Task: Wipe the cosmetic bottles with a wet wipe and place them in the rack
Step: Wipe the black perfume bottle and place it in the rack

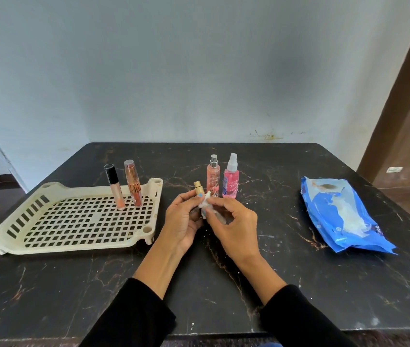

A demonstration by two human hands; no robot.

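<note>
— So where is the bottle being cleaned?

— Up off the table (pixel 286 284), between both hands. The left hand (pixel 182 221) curls its fingers round the small gold-capped bottle (pixel 198 188); the right hand (pixel 231 222) pinches a bunched wet wipe (pixel 206 202) against it.

— How should it handle?

— Light and stiff, I'd judge, and likely slick once damp — best gripped round the body, below the cap.

— Room to set it down?

— Plenty, I think. The cream rack (pixel 78 221) lies just left of the hands, with two lip-gloss tubes (pixel 116 187) upright at its far side and most of its grid free. Two pink spray bottles (pixel 230 176) stand just beyond the hands — easy to knock. The blue wipes pack (pixel 344 216) lies well apart on the right.
</note>
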